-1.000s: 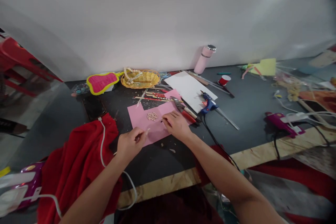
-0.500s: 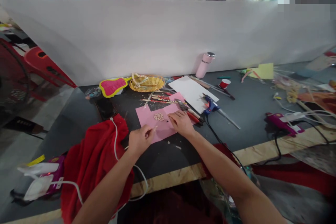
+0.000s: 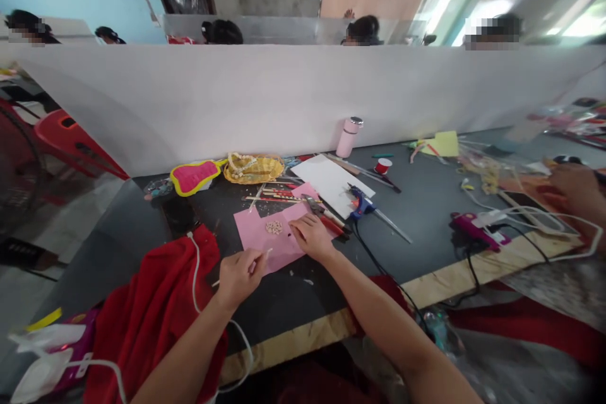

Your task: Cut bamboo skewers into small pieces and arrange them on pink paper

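Note:
My left hand (image 3: 241, 276) is closed around a thin pale stick (image 3: 268, 252), whose tip pokes out over the near left part of the pink paper (image 3: 249, 227). Curled over the right side of that sheet is my right hand (image 3: 313, 237), its fingers pressed together near the paper surface; anything in them is too small or hidden to make out. Between the hands, on the paper, lies a small pile of pale beads or pieces (image 3: 274, 227). A tiny dark speck (image 3: 289, 235) rests beside the right fingertips.
Pliers (image 3: 312, 203), patterned sticks (image 3: 269, 196), a white sheet (image 3: 326, 180) and a blue glue gun (image 3: 362, 203) lie beyond. Behind are a yellow basket (image 3: 258, 172) and pink bottle (image 3: 349, 137). A red cloth (image 3: 156, 290) is left; another person's hand (image 3: 575, 186) is far right.
The camera view has tilted up and swung right, showing more people's heads and another person's hand. My hands keep nearly the same places over the pink paper.

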Motion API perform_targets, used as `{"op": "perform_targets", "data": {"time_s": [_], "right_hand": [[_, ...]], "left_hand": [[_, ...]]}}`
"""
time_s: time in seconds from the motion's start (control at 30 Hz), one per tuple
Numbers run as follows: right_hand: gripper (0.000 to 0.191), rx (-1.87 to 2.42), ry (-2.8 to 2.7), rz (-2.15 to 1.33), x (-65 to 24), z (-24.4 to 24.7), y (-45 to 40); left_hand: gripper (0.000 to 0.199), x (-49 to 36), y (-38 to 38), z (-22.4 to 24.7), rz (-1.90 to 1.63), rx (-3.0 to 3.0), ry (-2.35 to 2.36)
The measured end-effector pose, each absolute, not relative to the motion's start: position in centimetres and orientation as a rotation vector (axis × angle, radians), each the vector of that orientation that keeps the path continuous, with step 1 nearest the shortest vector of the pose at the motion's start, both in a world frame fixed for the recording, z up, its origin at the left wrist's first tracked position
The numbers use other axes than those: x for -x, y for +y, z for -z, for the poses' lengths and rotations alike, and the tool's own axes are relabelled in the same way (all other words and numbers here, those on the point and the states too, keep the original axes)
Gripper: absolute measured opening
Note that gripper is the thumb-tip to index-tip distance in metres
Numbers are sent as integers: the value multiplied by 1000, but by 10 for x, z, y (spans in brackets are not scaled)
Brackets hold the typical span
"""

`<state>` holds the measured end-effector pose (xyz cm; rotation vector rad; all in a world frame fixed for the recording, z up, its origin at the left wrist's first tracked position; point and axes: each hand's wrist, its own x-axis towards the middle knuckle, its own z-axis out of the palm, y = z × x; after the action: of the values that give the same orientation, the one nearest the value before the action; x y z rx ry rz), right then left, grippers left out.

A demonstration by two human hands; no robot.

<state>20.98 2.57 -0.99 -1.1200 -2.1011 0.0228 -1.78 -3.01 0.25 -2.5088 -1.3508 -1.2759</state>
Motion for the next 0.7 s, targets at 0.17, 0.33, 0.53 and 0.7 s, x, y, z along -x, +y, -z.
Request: {"op": "perform_targets", "data": {"time_s": [0.17,0.33,0.53,0.7], "right_hand": [[16,1050,-2089,-58,-206,5,25],[19,1048,-2037,-142,-209,4,22],[19,1025,-1943,-258,-212,8,18],[19,1019,-1978,-249,-209,9,18]], "left_hand": [[7,16,-32,-4,1259,2536,-1285],[7,11,-36,-8,1240,2566,-1266],[10,9,-40,-10,1213,2556,-1321],[16,9,-41,-10,1174,2536,-1352]]}}
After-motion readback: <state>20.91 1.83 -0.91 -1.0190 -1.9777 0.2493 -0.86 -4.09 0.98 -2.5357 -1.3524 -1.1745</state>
